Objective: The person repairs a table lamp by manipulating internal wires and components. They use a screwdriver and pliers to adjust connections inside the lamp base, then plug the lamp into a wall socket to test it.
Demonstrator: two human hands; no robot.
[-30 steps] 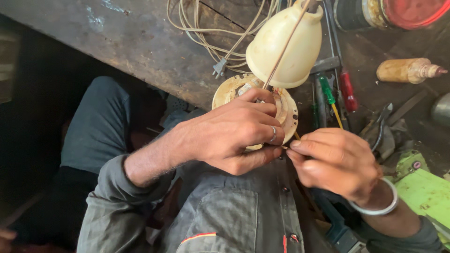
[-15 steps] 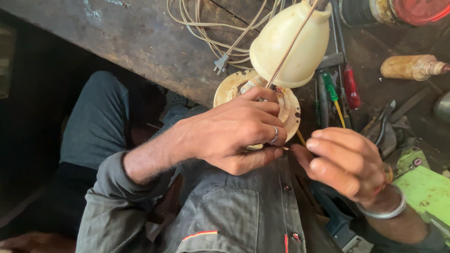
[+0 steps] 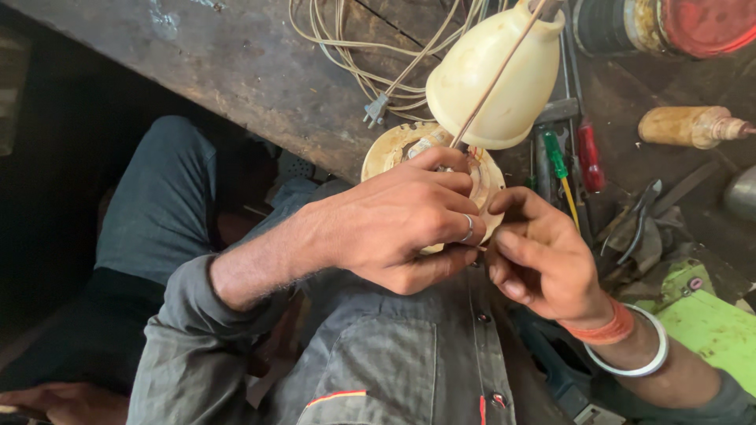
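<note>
Seen from above: left hand [image 3: 402, 228] clamped over a round cream disc-shaped part [image 3: 488, 185], fingers curled across its face, thumb underneath, ring on one finger. Disc held just at the edge of the dark wooden workbench [image 3: 252, 71], above the lap, mostly hidden under the fingers, only its upper rim and right edge visible. Right hand [image 3: 543, 260] just beside, to the right, touching the disc rim, thumb and forefinger pinched together on something too small to tell, maybe a thin wire end. Thin copper-coloured wire [image 3: 492, 79] running from the disc up and to the right, long axis diagonal, passing in front of a cream bell-shaped cover [image 3: 492, 83] standing on the bench directly behind the disc. Both hands equally near to the disc, left one carrying it. Little free room on the right: green screwdriver [image 3: 557, 157], red screwdriver [image 3: 589, 157] and pliers [image 3: 642, 216] lying close. Coil of pale cable [image 3: 370, 55] behind, near the cover. More open space toward the lap, below the hands.
</note>
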